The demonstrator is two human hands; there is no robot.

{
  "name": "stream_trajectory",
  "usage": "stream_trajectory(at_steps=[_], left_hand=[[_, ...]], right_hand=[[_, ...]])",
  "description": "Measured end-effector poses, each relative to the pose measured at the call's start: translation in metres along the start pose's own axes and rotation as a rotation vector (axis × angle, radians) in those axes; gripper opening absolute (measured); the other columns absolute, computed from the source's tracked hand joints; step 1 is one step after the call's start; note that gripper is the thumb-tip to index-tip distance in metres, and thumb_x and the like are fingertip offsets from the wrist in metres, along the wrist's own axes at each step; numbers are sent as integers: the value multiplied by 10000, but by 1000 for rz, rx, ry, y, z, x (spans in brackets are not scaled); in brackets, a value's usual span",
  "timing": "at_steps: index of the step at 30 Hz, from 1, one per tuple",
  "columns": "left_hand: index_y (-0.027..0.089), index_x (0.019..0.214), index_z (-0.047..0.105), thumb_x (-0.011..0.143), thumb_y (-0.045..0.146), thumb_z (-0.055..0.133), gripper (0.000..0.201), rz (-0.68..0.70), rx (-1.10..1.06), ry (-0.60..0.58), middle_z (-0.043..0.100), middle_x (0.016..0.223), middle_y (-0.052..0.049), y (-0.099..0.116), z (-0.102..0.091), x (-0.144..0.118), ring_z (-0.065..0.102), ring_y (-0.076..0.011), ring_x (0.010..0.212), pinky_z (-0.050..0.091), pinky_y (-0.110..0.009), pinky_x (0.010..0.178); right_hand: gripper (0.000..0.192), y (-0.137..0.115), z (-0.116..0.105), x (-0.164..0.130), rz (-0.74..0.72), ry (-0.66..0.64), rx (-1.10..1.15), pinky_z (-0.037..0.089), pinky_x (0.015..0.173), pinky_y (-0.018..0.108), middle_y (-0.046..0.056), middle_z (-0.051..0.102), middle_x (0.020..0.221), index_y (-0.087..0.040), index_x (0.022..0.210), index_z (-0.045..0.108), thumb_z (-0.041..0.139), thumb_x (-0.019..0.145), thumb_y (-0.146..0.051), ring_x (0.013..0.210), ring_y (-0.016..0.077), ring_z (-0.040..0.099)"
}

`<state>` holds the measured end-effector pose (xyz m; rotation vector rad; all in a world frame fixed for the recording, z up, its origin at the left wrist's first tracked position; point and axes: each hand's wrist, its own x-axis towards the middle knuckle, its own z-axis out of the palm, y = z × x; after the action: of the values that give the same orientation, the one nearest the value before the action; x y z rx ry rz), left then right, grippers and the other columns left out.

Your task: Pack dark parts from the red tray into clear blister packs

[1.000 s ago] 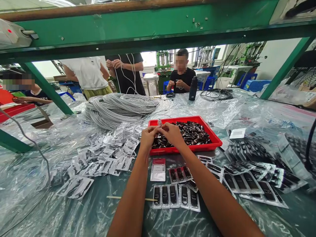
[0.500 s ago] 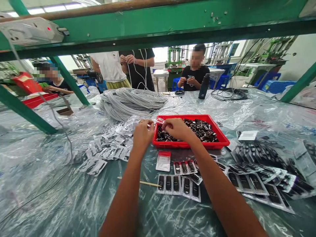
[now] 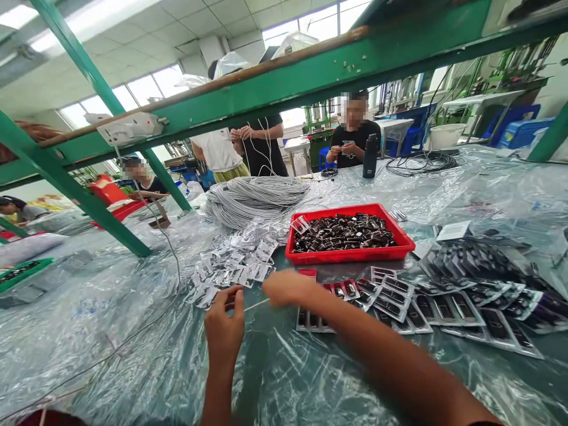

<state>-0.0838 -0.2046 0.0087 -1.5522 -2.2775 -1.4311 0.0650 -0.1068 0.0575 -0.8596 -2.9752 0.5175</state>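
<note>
My left hand (image 3: 224, 325) is raised over the table with its thumb and fingers curled together. Whatever it may hold is too small or hidden to make out. To its right, my right hand (image 3: 290, 290) is closed and slightly blurred. A thin pale stick (image 3: 256, 305) runs from its fingers toward my left hand. Below and beyond my right hand lie clear blister packs with black, fob-like pieces (image 3: 394, 296), partly covered by my forearm. Several small clear-and-silver packs (image 3: 239, 266) are heaped beyond my left hand.
A red tray (image 3: 350, 256) full of small dark pieces stands ahead, a clear pack (image 3: 300, 225) at its left corner. Behind it are a coil of grey cable (image 3: 257, 198) and a black bottle (image 3: 370, 157). More blister packs (image 3: 479, 266) lie right. A green beam (image 3: 266, 94) crosses above.
Both hands have come back from the tray's left edge toward me. The stick, which lay on the table, now extends from my right hand at another angle. The view has tilted.
</note>
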Motion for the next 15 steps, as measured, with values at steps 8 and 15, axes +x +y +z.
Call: stream_trajectory(at_steps=[8,15], left_hand=[[130,1137,647,877,323,536,343,344,344,-293,655,1149,-174,69,130,101,621,-280,1078,487,-404,939],[85,1114,668,839,162,562,304,369,455,-345,668,1086,-224,111,204,133,578,-356,1114,436,-482,961]], right_hand=[[169,83,-97,-87,502,507,-115,371,574,290,129,685,758,-158,786,680,521,838,-141,684,218,632],[192,67,-103,-102,439,552,-45,244,545,288,59,631,740,-191,774,595,458,910,-188,595,162,495]])
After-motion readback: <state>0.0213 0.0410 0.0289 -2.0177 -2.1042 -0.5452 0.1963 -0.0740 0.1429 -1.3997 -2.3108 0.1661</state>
